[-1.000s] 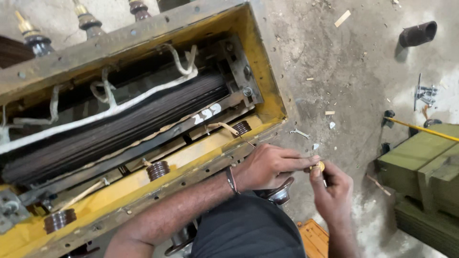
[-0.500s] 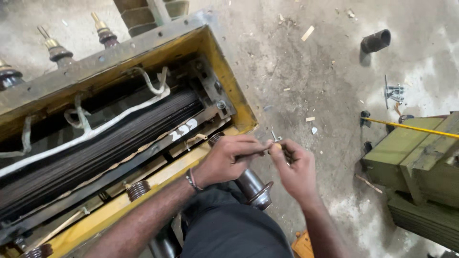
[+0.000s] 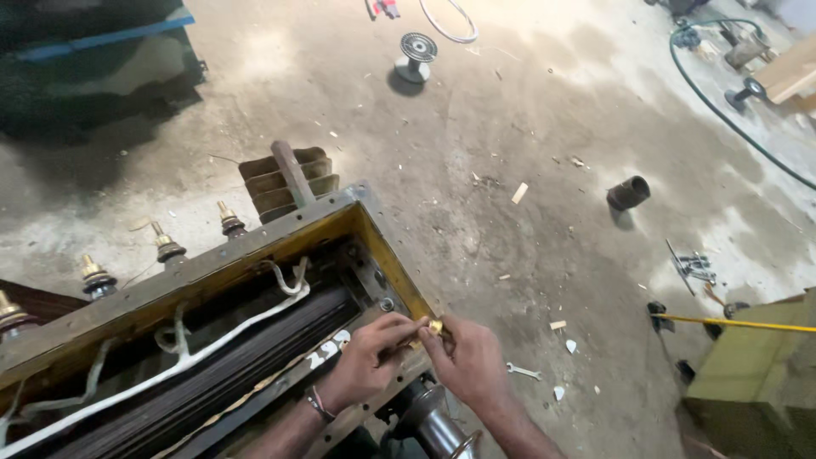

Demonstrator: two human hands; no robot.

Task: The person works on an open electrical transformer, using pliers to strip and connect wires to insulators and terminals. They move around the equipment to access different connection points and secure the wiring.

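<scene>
Two bare hands are being held together at the near right corner of a large open yellow-rimmed metal tank point(image 3: 387, 246), and a small brass-coloured round fitting point(image 3: 435, 326) is being pinched between their fingertips. The fitting is lying exactly where the two grips meet, just above the tank's rim. It is being grasped from the left by the left hand point(image 3: 370, 357), whose fingers are curled around a thin dark rod-like piece leading to it, and from the right by the right hand point(image 3: 469, 361), whose thumb and forefinger are closed on it. Whether the fitting is touching the rim cannot be told.

Inside the tank, a dark ribbed winding block point(image 3: 221, 374) is being crossed by white sleeved leads point(image 3: 183, 361) looping along its far side. Brass-tipped bushing terminals point(image 3: 166, 246) are standing in a row outside the far wall.

Both forearms are being extended from the near edge, wrists bent slightly inward; a thin metal bangle point(image 3: 317, 404) is being worn on the left wrist. A shiny steel cylinder point(image 3: 438, 425) is lying just beneath the hands. A small grey spanner point(image 3: 523, 371) is lying on the concrete floor point(image 3: 510, 110) just right of the right hand, and a short black pipe piece point(image 3: 629, 192) is lying farther off to the right.
</scene>
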